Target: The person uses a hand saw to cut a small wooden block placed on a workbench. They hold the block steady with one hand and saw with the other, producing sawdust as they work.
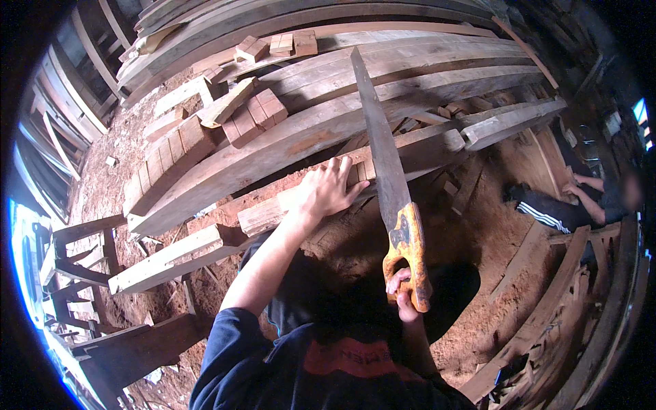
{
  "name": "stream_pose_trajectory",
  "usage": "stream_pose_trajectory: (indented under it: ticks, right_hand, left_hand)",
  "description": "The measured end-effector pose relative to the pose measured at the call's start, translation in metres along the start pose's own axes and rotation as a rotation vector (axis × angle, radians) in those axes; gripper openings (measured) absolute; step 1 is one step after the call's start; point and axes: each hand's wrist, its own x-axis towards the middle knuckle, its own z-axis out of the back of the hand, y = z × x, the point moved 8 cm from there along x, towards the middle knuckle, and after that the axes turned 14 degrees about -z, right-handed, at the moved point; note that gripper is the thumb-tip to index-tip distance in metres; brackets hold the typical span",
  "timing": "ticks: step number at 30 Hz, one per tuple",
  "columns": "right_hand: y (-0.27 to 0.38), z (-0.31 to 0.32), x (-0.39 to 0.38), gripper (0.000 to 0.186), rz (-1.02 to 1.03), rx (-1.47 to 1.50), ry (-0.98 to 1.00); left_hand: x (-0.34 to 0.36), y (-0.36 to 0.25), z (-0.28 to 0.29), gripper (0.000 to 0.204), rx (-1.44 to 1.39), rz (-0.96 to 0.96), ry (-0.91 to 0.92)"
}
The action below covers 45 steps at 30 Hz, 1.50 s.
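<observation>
My right hand (403,290) is wrapped around the worn yellow handle of a hand saw (384,147). The long, tapering blade points away from me and crosses a wooden beam (427,152). On top of that beam, just left of the blade, my left hand (331,186) presses down, fingers bent over the wood and thumb toward the saw. Evenly spaced cross lines show on the beam between thumb and blade. Whether the teeth sit in a cut cannot be made out.
Short wood blocks (256,117) and a scored timber piece (167,164) lie on thick beams beyond. A shorter timber (178,256) is at the left, another beam end (512,123) at the right. Sawdust covers the ground (471,335). Another person (581,198) sits at the far right.
</observation>
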Motion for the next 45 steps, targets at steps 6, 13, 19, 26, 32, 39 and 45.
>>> stream_pose_trajectory:
  ticks: [6,13,19,26,32,39,45]
  right_hand:
    - [-0.002,-0.006,0.005,0.063,0.077,0.011,0.090]
    - [-0.015,0.011,-0.004,0.026,-0.133,-0.218,-0.105]
    - [0.013,-0.003,0.007,0.030,-0.125,-0.238,-0.192]
    - [0.019,-0.003,0.009,0.030,-0.143,-0.230,-0.191]
    - [0.029,0.005,-0.047,0.036,-0.124,-0.412,-0.196]
    - [0.033,0.004,0.022,0.025,-0.223,-0.524,-0.198]
    - [0.020,0.041,-0.069,0.028,-0.287,-0.550,-0.216]
  left_hand:
    - [0.003,0.000,-0.002,0.077,-0.025,-0.040,0.022]
    - [0.001,-0.002,0.001,0.076,0.003,-0.012,0.044]
    - [0.001,-0.005,0.008,0.073,0.028,-0.111,-0.013]
    - [-0.001,-0.015,0.014,0.061,0.217,-0.312,-0.230]
    - [-0.001,-0.014,0.015,0.060,0.230,-0.229,-0.195]
    - [0.008,-0.013,0.003,0.056,0.152,-0.254,-0.067]
    - [0.016,-0.002,0.010,0.058,0.101,-0.137,-0.030]
